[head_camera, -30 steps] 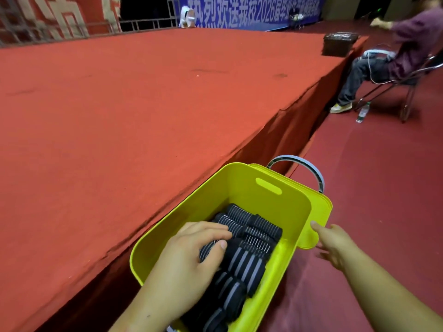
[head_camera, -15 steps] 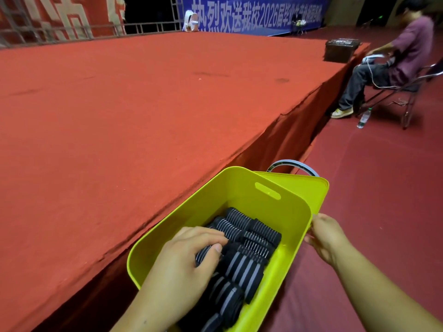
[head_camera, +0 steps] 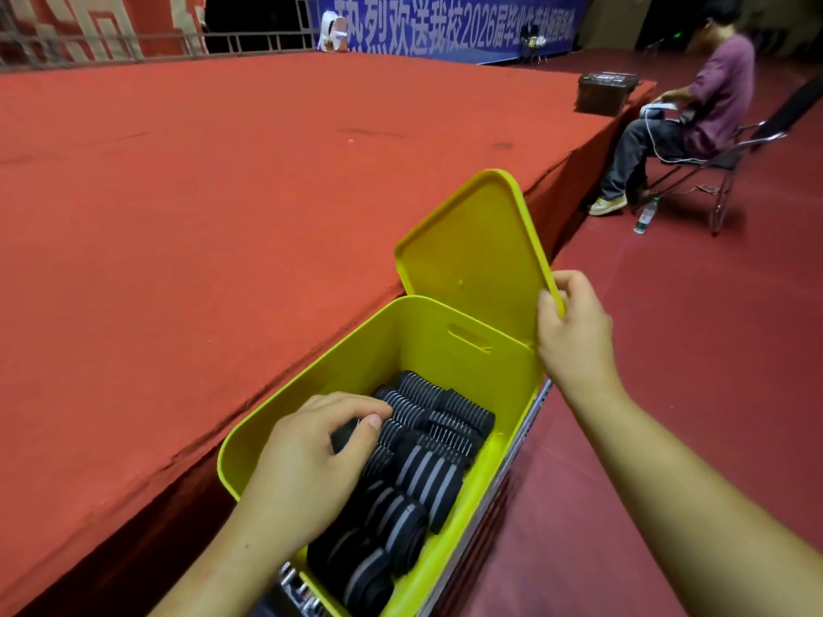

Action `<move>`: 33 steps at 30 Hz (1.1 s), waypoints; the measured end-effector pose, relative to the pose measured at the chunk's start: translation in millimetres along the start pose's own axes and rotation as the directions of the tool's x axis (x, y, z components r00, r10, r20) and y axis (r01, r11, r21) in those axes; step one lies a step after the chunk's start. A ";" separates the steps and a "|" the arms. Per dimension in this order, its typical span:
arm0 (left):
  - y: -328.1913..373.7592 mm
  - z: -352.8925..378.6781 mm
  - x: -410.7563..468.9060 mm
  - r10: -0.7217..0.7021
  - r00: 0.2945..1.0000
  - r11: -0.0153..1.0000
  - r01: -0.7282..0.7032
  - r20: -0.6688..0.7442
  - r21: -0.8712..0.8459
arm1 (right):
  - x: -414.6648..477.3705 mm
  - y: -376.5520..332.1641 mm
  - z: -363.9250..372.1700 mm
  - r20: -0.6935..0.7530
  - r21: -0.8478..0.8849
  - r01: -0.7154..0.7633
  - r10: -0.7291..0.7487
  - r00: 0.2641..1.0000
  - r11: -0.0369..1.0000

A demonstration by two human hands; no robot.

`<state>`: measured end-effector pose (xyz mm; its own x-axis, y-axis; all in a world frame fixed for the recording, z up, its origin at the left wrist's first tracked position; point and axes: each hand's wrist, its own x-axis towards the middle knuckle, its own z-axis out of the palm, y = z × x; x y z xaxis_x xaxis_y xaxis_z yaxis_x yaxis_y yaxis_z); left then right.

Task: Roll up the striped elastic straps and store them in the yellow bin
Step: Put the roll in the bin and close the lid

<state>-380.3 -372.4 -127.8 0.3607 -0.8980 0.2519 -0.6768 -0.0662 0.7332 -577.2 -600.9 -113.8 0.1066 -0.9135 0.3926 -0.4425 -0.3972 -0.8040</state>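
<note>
Lid point(head_camera: 472, 269) newly raised — gripped strap point(head_camera: 345, 435) half-hidden

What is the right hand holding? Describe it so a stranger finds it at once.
Start at the big red carpeted stage; beside its edge stands an open yellow plastic bin full of rolled black-and-grey striped elastic straps. Behind the bin's far wall juts up a flat yellow plastic lid, pinched at its edge by the right hand. It is the only flat panel above the rim.
</note>
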 end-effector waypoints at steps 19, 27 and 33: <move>18.7 -43.9 34.6 -0.468 0.880 0.603 0.385 0.080 -0.699 | -174.9 -66.1 -3.1 0.413 -0.250 0.649 -0.527 0.743 0.718; -14.5 -47.9 -3.9 -0.438 0.899 0.794 0.384 -0.006 -0.471 | -132.4 -39.5 -9.2 0.359 -0.199 0.394 -0.307 0.881 0.897; -18.4 -54.2 -17.7 -0.434 0.899 0.809 0.363 -0.053 -0.463 | -46.3 15.9 -9.8 0.177 -0.240 -0.221 0.266 0.948 0.945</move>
<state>-339.4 -331.8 -111.5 0.6523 -0.7557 -0.0579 -0.1194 -0.1779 0.9768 -597.9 -564.0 -140.4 0.1412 -0.9868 0.0789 -0.6555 -0.1529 -0.7396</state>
